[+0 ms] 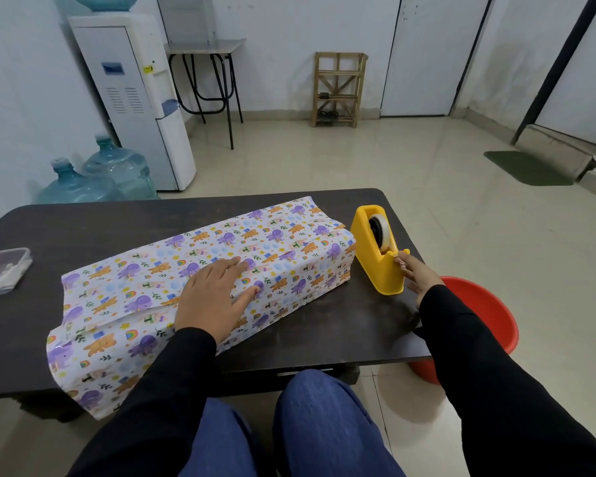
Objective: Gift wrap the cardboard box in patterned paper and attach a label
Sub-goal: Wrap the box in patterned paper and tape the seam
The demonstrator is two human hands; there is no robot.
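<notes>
Dark table [83, 235] on tiled floor [393, 160], water cooler [135, 98] behind. Wrapped box [272, 249] lies diagonally mid-table under flat, straight-fingered left hand [214, 297]; right hand [418, 275] pinches yellow tape dispenser [369, 249] at its cutter end.

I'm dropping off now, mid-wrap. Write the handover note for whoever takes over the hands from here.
Left hand: flat, pressing the overlapped seam of the patterned paper on top of the box.
Right hand: at the cutter of the yellow tape dispenser, grip pinching the end of the tape.
Layout: parcel lies across the table, dispenser by its right end, clear plastic container at far left.
Done: paper folded round the box.
Left: tape the seam, close both open ends, attach a label; none visible.
</notes>
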